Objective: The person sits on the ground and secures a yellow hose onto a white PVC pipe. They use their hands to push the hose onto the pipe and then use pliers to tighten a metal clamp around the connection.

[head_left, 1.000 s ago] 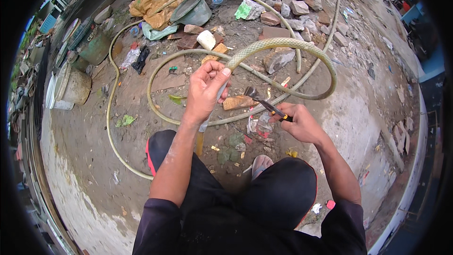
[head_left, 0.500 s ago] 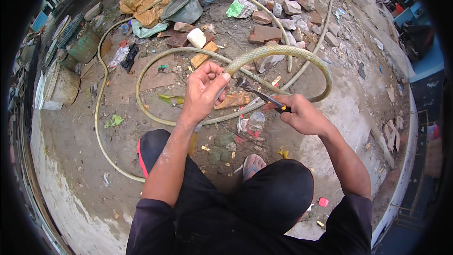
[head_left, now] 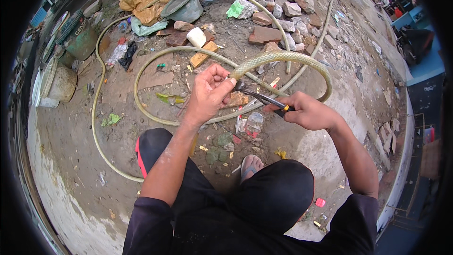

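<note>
Clearly, left fingers (head_left: 216, 72) pinch the hose (head_left: 283, 56) — end hidden — while right fingers (head_left: 296, 101) grip pincers (head_left: 263, 97) (tips obscured).

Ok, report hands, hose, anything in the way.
Left hand pinching hose. Right hand gripping pliers. Left thumb close by pliers' head, maybe in the way.

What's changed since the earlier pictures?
The right hand has moved the pincers leftward, bringing their head up beside the left hand; contact with the hose is unclear. A sandalled foot has left the top edge. The left hand still grips the hose; the grey bucket stays put.
</note>
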`<state>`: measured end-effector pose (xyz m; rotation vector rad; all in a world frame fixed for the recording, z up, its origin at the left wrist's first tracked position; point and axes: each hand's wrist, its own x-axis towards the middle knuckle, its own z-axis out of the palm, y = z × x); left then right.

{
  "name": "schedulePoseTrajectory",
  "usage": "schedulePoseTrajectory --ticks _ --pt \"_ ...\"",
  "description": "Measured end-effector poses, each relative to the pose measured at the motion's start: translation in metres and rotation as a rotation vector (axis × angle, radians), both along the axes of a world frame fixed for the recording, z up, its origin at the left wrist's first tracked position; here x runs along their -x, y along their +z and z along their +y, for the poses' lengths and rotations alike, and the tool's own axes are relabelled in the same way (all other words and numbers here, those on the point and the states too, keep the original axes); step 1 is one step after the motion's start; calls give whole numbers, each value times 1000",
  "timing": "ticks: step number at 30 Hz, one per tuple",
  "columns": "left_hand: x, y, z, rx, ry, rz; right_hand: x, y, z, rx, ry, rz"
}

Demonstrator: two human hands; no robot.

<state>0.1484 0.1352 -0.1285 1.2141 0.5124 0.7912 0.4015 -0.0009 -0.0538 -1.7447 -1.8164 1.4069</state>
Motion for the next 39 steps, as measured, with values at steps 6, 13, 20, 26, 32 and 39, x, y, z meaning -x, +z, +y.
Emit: schedulePoseTrajectory --ticks 6,13,20,26,32,39 --pt "1 2 0 6 30 -4 25 21 -8 -168 -73 -158" --pt "-1 1 0 -32 37 7 33 16 -15 -303 -8 -221" --pt "-1 7 -5 -37 37 -6 32 21 -21 -227 -62 -243" --pt "-3 8 -7 -69 43 -2 29 13 -25 -340 -63 -296" --pt "-2 4 -5 -57 22 -14 37 18 -27 -338 -107 -417" --pt "-3 9 -4 23 11 -103 43 23 -16 4 -242 -177"
